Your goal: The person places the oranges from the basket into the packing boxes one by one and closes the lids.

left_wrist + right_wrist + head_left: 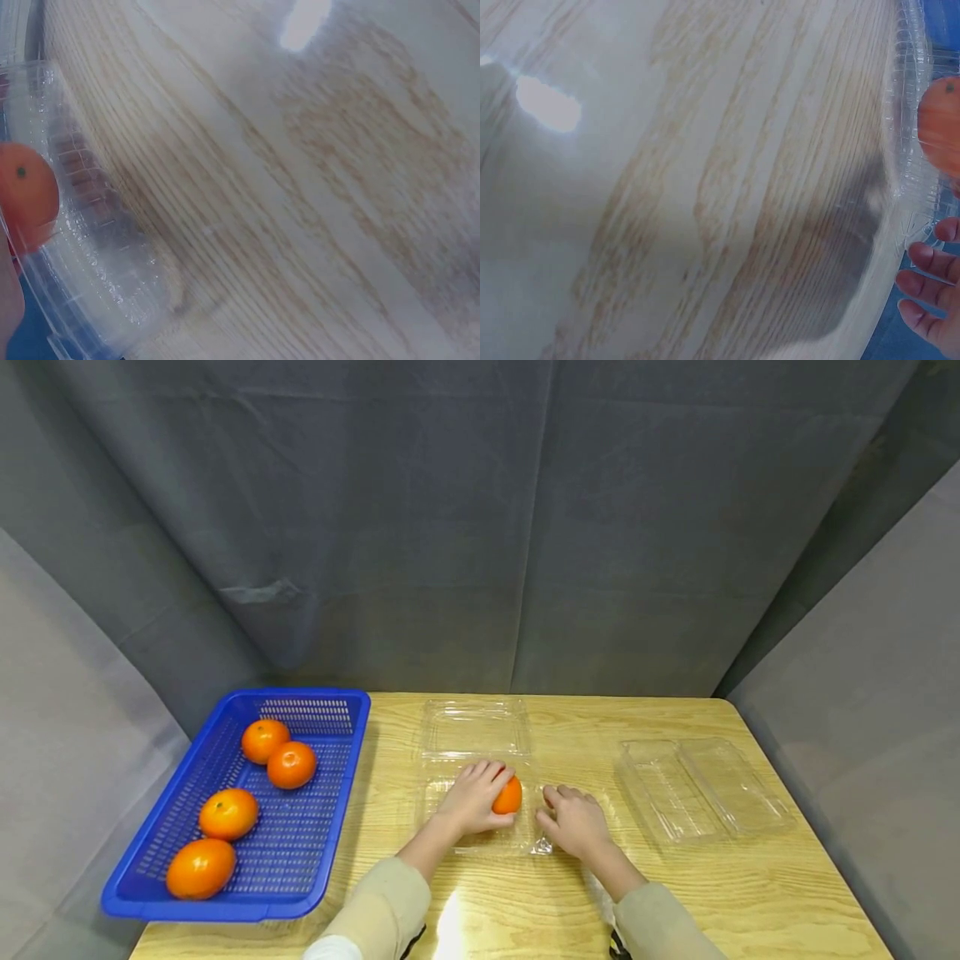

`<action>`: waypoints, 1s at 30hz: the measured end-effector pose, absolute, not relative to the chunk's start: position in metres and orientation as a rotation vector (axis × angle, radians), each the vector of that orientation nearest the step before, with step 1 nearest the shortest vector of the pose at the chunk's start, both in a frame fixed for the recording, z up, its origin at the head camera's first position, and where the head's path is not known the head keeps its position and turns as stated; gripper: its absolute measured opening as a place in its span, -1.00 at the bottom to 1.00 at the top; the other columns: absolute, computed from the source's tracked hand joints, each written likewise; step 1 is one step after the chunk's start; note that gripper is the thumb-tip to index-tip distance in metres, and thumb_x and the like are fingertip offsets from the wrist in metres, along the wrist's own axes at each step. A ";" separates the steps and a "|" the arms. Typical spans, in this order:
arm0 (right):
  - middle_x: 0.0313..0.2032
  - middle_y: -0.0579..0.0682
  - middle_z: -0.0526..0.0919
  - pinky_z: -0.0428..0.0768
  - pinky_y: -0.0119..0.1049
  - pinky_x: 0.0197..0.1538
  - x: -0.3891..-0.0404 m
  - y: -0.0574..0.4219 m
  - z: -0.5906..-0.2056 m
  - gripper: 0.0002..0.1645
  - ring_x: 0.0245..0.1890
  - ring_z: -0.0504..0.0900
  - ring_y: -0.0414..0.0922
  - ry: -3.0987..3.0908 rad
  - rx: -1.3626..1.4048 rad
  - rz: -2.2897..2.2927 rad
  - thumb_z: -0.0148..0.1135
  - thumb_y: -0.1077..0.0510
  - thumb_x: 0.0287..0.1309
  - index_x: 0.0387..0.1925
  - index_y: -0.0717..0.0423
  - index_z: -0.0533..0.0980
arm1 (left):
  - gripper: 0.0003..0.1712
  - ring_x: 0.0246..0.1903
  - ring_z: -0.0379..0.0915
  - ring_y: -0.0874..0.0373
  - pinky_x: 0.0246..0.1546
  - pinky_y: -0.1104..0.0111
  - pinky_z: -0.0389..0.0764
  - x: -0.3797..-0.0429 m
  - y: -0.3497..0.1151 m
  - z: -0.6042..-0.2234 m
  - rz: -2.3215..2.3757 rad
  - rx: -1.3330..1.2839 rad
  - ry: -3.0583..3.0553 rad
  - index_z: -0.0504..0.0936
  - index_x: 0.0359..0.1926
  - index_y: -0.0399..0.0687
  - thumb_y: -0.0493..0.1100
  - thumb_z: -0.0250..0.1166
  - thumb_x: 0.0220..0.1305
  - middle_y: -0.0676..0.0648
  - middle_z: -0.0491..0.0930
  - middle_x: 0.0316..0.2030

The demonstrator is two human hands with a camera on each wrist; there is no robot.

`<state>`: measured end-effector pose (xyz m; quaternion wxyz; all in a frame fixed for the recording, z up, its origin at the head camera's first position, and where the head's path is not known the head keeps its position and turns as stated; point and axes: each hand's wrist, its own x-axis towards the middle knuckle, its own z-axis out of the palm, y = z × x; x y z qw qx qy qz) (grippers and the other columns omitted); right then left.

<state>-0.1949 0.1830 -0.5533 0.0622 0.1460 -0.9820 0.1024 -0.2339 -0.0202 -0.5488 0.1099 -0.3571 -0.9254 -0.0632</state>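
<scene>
My left hand grips an orange, with the fingers over its far side and the thumb at its near side. The orange is at the right half of an unlidded clear plastic clamshell box, whose lid lies folded back on the far side. In the left wrist view the orange shows behind the clear box wall. My right hand is just right of the box, palm down, fingers loosely bent and holding nothing. Its spread fingertips show near the box corner in the right wrist view.
On the left stands a blue plastic basket with several oranges in it. A second clear clamshell box lies unfolded at the right of the wooden table. Grey curtains hang behind and at both sides.
</scene>
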 end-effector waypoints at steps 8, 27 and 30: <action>-0.55 -0.13 0.38 0.39 -0.15 -0.42 -0.195 0.184 -0.554 -0.81 -0.46 0.44 -0.10 -2.959 0.452 0.312 0.13 -0.05 0.07 -0.43 -0.03 0.42 | -0.22 0.01 0.24 0.10 0.02 0.26 0.33 -0.238 -0.012 -0.550 -0.111 -1.086 -2.727 0.35 0.17 0.05 0.31 0.18 -0.04 0.00 0.35 0.05; -0.49 -0.09 0.45 0.46 -0.07 -0.34 -0.195 0.183 -0.556 -0.79 -0.37 0.51 -0.03 -2.963 0.444 0.307 0.11 -0.06 0.06 -0.38 -0.02 0.45 | -0.21 0.16 0.16 0.08 0.17 0.21 0.24 -0.243 0.001 -0.551 -0.076 -1.091 -2.809 0.25 0.27 0.09 0.31 0.13 0.06 -0.01 0.28 0.17; -0.52 -0.11 0.41 0.43 -0.10 -0.37 -0.195 0.183 -0.555 -0.81 -0.42 0.49 -0.06 -2.957 0.447 0.316 0.11 -0.05 0.06 -0.40 -0.02 0.44 | -0.20 0.19 0.11 0.08 0.19 0.21 0.22 -0.243 0.003 -0.552 -0.069 -1.075 -2.844 0.21 0.30 0.12 0.32 0.10 0.08 0.00 0.24 0.21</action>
